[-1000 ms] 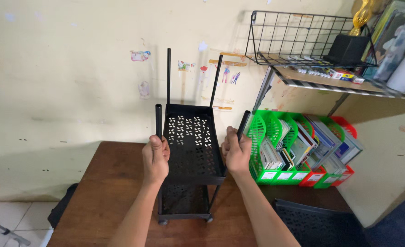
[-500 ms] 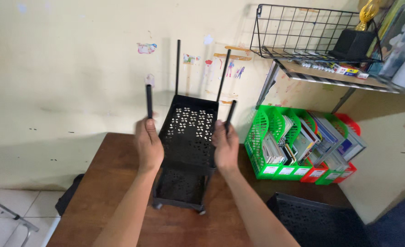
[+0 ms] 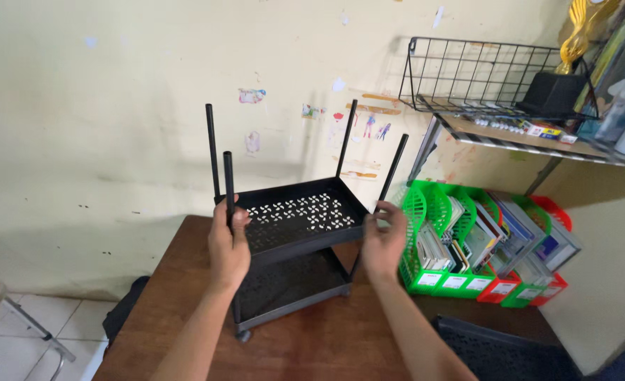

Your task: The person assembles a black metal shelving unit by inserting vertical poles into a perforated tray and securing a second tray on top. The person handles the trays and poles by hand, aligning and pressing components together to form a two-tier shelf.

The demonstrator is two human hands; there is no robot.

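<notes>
Black perforated metal two-tier cart (image 3: 295,233) at frame centre, standing on brown wooden table (image 3: 341,339). Left hand (image 3: 229,247) wrapped tight around front-left upright pole. Right hand (image 3: 383,243) pinching front-right pole, fingers partly curled. Green plastic file holders (image 3: 425,233) right of cart.

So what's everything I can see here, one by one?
tiered rack: one, black, perforated trays, four upright poles, on the table
table: one, brown wood, against the wall
file holders: a row, green and red, full of books, right of the rack
wire basket: one, black, on the wall
shelf: one, under the basket, small items on it
spare tray: one, black, bottom right
left hand: fingers around the near left pole
right hand: at the rack's right corner
</notes>
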